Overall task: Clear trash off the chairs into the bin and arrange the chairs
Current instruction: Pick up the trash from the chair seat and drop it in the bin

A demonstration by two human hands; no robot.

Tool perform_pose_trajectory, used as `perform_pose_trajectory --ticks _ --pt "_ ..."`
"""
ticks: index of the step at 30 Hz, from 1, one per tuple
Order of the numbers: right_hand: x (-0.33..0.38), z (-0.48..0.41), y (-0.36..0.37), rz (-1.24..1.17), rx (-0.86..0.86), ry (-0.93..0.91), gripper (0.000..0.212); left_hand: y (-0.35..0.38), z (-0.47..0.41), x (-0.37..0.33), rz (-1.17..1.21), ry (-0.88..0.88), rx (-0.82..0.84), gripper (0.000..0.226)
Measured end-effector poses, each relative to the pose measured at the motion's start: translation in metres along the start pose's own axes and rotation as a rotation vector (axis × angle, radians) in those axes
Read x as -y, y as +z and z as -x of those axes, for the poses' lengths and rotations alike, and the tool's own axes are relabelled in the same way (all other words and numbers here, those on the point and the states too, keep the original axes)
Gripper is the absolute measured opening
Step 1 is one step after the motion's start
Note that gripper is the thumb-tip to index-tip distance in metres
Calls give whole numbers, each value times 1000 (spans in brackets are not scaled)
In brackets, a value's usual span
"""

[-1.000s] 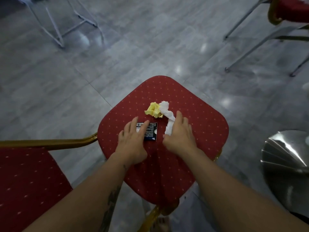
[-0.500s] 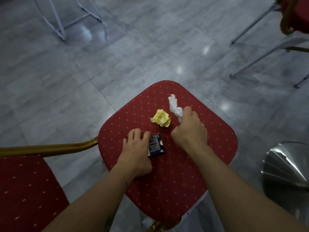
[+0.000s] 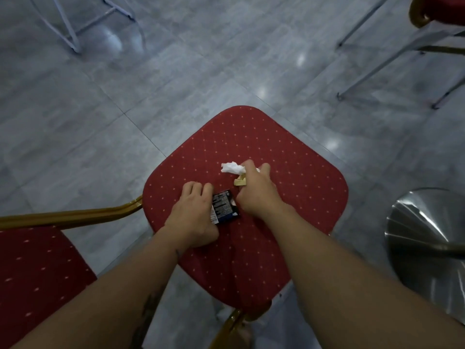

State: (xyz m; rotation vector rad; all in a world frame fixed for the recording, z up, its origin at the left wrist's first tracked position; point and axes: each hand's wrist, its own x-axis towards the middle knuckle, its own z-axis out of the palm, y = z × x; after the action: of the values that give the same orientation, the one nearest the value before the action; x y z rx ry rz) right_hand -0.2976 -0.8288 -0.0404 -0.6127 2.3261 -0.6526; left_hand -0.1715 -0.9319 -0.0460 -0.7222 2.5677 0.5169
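**Red seat with three pieces of litter, both hands on it**

Grey tiled floor (image 3: pixel 130 102), glossy, with pale light reflections, surrounds everything listed below.

Landmark: red chair seat (image 3: pixel 289 222), dotted fabric, rounded corners, gold frame showing at its near corner. All places are given relative to this seat.

1. Black wrapper (image 3: pixel 225 206): flat packet with white print, lying on the seat's near-left part. Its left edge sits under the left hand.
2. Left hand (image 3: pixel 195 219): on the seat, fingers curled over the wrapper's left edge, thumb side against it. It is gripping the wrapper; the packet has not left the fabric.
3. White tissue (image 3: pixel 232 168): crumpled, near the seat's middle, sticking out to the left from the right hand's fingertips.
4. Yellow paper ball (image 3: pixel 240 182): small crumpled wad, near the seat's middle, just nearer than the tissue, tucked against the underside of the right hand's fingers.
5. Right hand (image 3: pixel 256 191): over the seat's middle, fingers closed around the tissue, the yellow wad pressed in the same grasp. Whether the wad is lifted or resting on the fabric cannot be told.
6. Second red seat (image 3: pixel 37 278): same fabric, left of the landmark seat, its gold rail reaching toward it.
7. Steel bin (image 3: pixel 427 238): shiny metal, domed lid, right of the seat, apart from it.
8. Metal chair legs (image 3: pixel 377 69): beyond the seat, far right; more pale legs far left.
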Motion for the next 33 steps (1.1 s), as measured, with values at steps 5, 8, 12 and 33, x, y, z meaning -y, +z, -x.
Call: perform_pose_trajectory --ticks 5,8,12,33 --pt "-55 65 -24 -497 28 201 32 8 17 -17 56 -80 -16 61" --pt "-107 134 -37 -692 -2 308 27 20 32 -58 308 -47 27 54" --pt "-195 232 -34 -768 -69 539 31 42 57 -138 526 -23 129 60" --pt "-440 414 -16 -1464 -454 1032 88 276 159 -414 485 2 594 27"
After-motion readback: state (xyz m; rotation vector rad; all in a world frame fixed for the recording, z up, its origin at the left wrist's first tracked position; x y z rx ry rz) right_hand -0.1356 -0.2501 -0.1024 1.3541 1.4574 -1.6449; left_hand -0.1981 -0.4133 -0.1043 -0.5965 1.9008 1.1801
